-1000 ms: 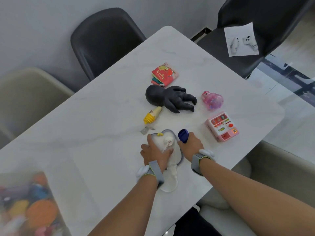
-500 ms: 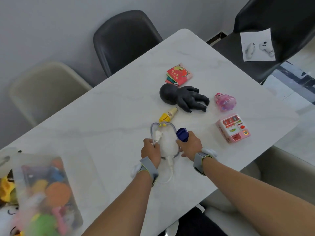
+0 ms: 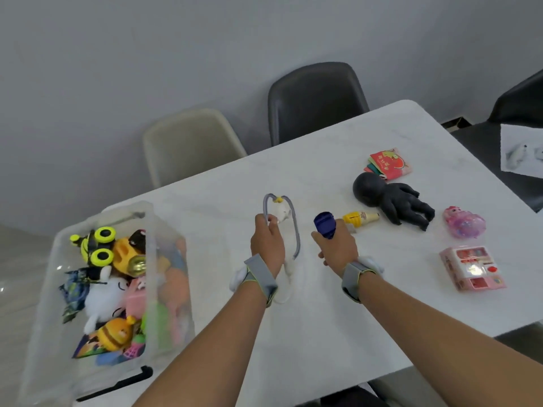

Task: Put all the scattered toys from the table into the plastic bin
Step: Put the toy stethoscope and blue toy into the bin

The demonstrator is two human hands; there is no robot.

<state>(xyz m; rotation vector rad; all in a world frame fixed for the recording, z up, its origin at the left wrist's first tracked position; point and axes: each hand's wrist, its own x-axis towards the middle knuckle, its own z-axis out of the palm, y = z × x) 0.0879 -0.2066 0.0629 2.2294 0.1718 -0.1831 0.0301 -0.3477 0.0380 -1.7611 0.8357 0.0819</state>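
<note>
Fingers (image 3: 269, 223) of the left hand (image 3: 266, 240) grip the toy stethoscope (image 3: 296, 230); right hand (image 3: 338, 245) clutches a blue toy (image 3: 324, 224), plastic bin (image 3: 164, 259) at nine o'clock.

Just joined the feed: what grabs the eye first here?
The clear plastic bin at the table's left end, heaped with bright toys. At centre, the left hand grips a grey-tubed toy stethoscope and the right hand a dark blue toy. The black baby doll lies among the toys at right.

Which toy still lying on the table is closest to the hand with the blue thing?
The yellow ice-cream cone toy, lying just past the right hand. The black doll, pink pig and pink vending machine lie farther off.
</note>
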